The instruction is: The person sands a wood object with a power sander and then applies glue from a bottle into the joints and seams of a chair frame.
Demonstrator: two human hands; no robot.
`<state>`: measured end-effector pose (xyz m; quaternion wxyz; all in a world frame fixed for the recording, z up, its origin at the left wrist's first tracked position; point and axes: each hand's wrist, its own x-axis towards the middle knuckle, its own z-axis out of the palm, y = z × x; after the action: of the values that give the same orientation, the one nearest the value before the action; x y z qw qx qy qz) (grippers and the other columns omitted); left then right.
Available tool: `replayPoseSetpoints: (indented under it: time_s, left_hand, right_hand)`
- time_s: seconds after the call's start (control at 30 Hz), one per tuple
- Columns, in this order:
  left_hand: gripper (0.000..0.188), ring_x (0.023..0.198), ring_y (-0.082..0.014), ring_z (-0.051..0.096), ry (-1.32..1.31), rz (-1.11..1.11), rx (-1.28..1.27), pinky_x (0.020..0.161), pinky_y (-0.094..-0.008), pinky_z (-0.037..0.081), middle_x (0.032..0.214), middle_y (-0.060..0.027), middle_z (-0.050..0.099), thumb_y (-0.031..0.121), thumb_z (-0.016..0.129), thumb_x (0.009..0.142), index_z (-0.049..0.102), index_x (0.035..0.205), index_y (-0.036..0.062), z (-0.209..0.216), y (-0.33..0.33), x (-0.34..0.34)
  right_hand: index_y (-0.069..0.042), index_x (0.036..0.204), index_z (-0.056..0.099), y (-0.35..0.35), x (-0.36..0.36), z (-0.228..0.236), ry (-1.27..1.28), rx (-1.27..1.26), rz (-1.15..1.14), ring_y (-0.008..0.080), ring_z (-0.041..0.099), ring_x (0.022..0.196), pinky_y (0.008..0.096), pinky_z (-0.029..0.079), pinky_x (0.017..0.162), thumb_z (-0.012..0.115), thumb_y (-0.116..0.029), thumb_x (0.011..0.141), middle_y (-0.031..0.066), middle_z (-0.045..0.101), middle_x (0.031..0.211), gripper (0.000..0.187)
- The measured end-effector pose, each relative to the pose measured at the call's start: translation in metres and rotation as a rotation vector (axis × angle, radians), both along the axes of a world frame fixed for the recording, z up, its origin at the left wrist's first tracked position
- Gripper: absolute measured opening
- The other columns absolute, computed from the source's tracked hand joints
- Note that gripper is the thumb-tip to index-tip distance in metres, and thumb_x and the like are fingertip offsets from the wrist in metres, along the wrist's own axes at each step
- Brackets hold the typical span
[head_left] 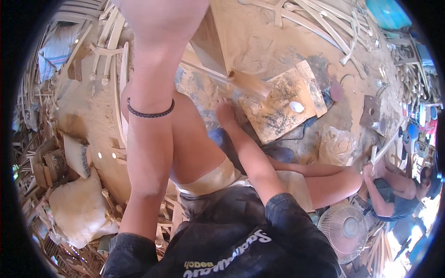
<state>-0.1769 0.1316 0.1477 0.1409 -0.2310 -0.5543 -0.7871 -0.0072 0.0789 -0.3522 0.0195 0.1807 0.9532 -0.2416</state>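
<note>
My left arm, with a dark braided bracelet on the wrist, reaches up past the top edge. Only the blurred back part of my left hand [162, 18] shows; its fingers are out of view. Beside it, a brown wooden piece [209, 44] slants down from the top. Its lower end meets a smaller, motion-blurred wooden block [250, 85]. Low by these pieces, my right hand [225, 112] has its fingers curled in, and what they hold is hidden. A stained wooden board [273, 111] lies on the ground to its right, bearing a small white object [296, 107].
Carved wooden parts [320, 28] lie across the sandy floor at the far right, and more [109, 51] at the left. A clear plastic bag [337, 144] and a round fan [344, 227] are to my right. Another person [394, 185] sits beyond, handling a wooden piece.
</note>
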Motion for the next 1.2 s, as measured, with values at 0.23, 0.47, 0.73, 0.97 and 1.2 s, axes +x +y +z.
replayPoseSetpoints:
  time_s: [0.23, 0.47, 0.73, 0.97, 1.2]
  left_hand:
    - [0.011, 0.065, -0.0028, 0.056, 0.141, -0.249, 0.032, 0.056, -0.0221, 0.042, 0.076, 0.0034, 0.067, 0.011, 0.078, 0.095, 0.075, 0.094, 0.0003, -0.017, -0.050, -0.015]
    - [0.013, 0.066, -0.0036, 0.058, -0.121, -0.239, -0.004, 0.057, -0.0233, 0.043, 0.075, 0.0029, 0.068, 0.011, 0.078, 0.093, 0.075, 0.090, -0.0011, -0.008, -0.010, -0.009]
    - [0.015, 0.064, -0.0055, 0.060, 0.035, -0.049, -0.004, 0.058, -0.0261, 0.047, 0.072, 0.0015, 0.068, 0.014, 0.080, 0.090, 0.075, 0.086, 0.0000, -0.013, 0.007, 0.028]
    - [0.020, 0.061, -0.0065, 0.060, -0.003, 0.016, -0.030, 0.055, -0.0250, 0.046, 0.071, 0.0002, 0.069, 0.017, 0.084, 0.090, 0.073, 0.087, 0.0002, -0.013, 0.025, 0.048]
    - [0.025, 0.070, -0.0072, 0.063, -0.074, -0.262, -0.055, 0.060, -0.0247, 0.049, 0.082, -0.0002, 0.070, 0.025, 0.080, 0.098, 0.069, 0.101, 0.0024, -0.010, 0.003, 0.054]
  right_hand:
    - [-0.001, 0.099, 0.077, 0.009, 0.025, 0.234, 0.364, -0.456, -0.172, 0.0283, 0.075, 0.083, 0.0393, 0.058, 0.076, 0.076, -0.007, 0.089, 0.0171, 0.076, 0.093, 0.011]
    - [-0.008, 0.108, 0.077, 0.064, 0.037, 0.386, 0.783, 0.090, -0.362, 0.0266, 0.071, 0.098, 0.0396, 0.053, 0.089, 0.077, -0.005, 0.091, 0.0069, 0.075, 0.104, 0.018]
    - [-0.005, 0.145, 0.059, 0.066, 0.052, 0.382, 0.604, 0.427, -0.381, 0.0341, 0.047, 0.144, 0.0569, 0.023, 0.120, 0.077, -0.043, 0.086, 0.0161, 0.058, 0.148, 0.072]
    - [-0.004, 0.151, 0.052, 0.066, 0.066, 0.376, 0.275, 0.429, -0.307, 0.0425, 0.017, 0.160, 0.0727, 0.007, 0.122, 0.077, -0.044, 0.088, 0.0207, 0.033, 0.167, 0.079]
    - [-0.003, 0.122, 0.070, 0.031, 0.114, 0.336, 0.623, 0.182, -0.215, 0.0444, 0.054, 0.133, 0.0549, 0.044, 0.106, 0.076, -0.025, 0.093, 0.0192, 0.060, 0.144, 0.037]
